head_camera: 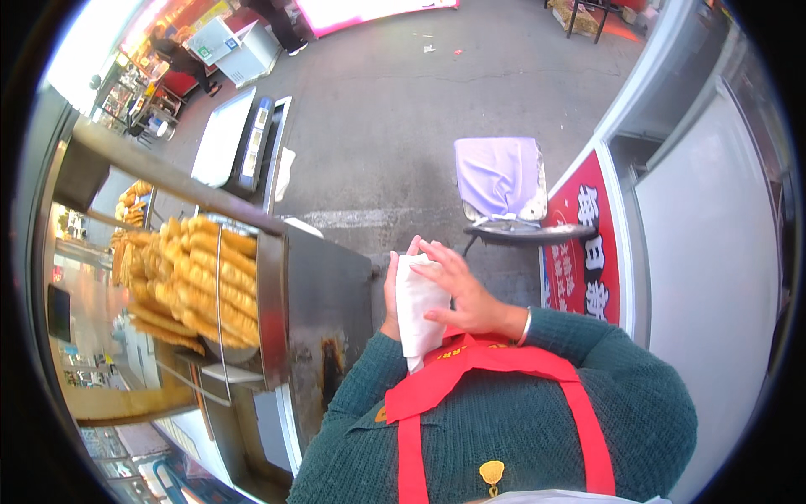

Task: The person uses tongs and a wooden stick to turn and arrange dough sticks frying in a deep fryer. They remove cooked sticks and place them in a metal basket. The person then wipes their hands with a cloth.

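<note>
A folded white cloth or paper [415, 315] is held between my two hands in front of a red apron [434, 384]. My left hand [391, 299] is behind and along its left side, mostly hidden by it. Across its front lies my right hand [466, 293], fingers spread and thumb touching the white surface. The lower end of the white piece hangs down to the apron. To the left of my hands, several golden fried dough sticks [214, 283] are stacked in a metal rack [274, 309].
A metal cabinet side [327, 302] stands close on my left. Ahead, a chair with a lilac cloth [497, 176] is beside a red sign with writing [585, 252]. A weighing scale [230, 145] rests further left. A white-framed glass panel [705, 220] borders my right. Two people [179, 60] stand farther off.
</note>
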The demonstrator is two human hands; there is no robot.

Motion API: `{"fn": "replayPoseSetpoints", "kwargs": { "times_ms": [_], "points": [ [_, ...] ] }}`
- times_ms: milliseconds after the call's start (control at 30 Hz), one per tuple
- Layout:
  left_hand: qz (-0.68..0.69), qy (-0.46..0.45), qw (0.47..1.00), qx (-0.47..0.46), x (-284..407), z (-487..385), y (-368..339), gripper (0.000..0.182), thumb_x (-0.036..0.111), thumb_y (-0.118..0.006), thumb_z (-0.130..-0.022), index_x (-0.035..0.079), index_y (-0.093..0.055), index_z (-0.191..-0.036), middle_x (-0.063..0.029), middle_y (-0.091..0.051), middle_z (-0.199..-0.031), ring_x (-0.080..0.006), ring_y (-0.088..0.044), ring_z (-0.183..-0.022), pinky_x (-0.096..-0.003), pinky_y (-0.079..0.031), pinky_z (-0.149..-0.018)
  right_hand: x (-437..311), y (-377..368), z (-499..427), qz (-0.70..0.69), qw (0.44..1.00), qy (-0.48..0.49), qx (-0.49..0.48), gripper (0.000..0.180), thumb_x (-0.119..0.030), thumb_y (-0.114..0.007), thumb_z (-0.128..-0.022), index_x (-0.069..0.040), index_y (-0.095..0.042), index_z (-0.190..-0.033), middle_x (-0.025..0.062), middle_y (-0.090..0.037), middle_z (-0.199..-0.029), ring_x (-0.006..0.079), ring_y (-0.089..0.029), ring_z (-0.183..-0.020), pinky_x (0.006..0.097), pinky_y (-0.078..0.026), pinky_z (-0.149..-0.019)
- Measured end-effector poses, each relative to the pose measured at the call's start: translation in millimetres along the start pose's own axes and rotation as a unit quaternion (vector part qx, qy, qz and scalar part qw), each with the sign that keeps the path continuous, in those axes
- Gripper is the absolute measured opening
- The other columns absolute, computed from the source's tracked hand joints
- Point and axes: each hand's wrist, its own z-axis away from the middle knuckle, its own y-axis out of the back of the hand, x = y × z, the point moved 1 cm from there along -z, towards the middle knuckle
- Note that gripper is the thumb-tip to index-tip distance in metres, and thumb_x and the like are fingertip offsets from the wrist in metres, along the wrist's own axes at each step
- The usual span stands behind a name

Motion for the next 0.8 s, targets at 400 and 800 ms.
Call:
{"fn": "replayPoseSetpoints", "kwargs": {
  "times_ms": [400, 800],
  "points": [
    [-0.454, -0.228, 0.839, -0.193, 140.3, -205.6, -119.7, 0.064, 0.042, -0.017, -0.105, 0.002, -0.002, -0.153, -0.0088, 0.0, -0.161, -0.0235, 0.005, -0.148, -0.0352, 0.0, -0.119, 83.0, 64.6, -216.2, -0.136, 0.917, 0.057, 0.37, 0.06, -0.023, -0.041, -0.098, 0.0, -0.023, -0.15, 0.0203, -0.015, -0.157, 0.0339, -0.014, -0.146, 0.0426, -0.01, -0.117],
    [-0.574, -0.344, 0.634, -0.388, 248.0, -330.2, -141.4, 0.076, 0.045, -0.038, -0.096, 0.002, -0.012, -0.153, -0.0226, 0.006, -0.159, -0.0352, -0.005, -0.147, -0.0441, -0.012, -0.117, 122.0, 150.5, -376.3, 0.176, 0.8, 0.091, 0.566, 0.067, -0.028, -0.047, -0.096, -0.003, -0.019, -0.151, 0.0146, -0.022, -0.156, 0.0252, -0.032, -0.138, 0.0435, -0.023, -0.113]
  ]
}}
